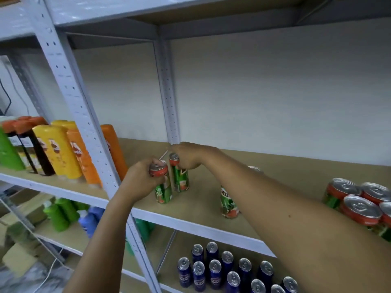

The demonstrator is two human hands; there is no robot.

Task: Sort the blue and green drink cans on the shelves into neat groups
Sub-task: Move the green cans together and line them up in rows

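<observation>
A metal rack with pale grey, hole-punched uprights (69, 89) is carrying bare brown board shelves; the middle shelf (285, 172) is showing a flat, matt, fibreboard-like surface.

The left hand (141, 179) is wrapping its curled fingers (157, 181) round the top of a slim green can (162, 185), a smooth cylinder with a red band under a shiny silver lid, standing near the front edge of the middle shelf. The right hand (190, 156) is reaching across, its fingers bent over the rim of a second green can (179, 173) of the same make, standing upright just behind and right of the first. The two cans are sitting just beside each other; whether they are touching cannot be told.

A third green can (228, 203) is standing alone further right on the same shelf, partly hidden by the right forearm. At the far right a tight cluster of green cans (359, 205) is showing round, ring-pull lids.

On the shelf below, slim blue cans (215, 269) with glossy dark sides and silver tops are standing in loose rows.

In the left bay, tall glossy plastic bottles (57, 149) in yellow, orange, green and dark brown are standing side by side. Beneath them, green and blue plastic bottles (67, 214) are standing near cardboard boxes (19, 229).
</observation>
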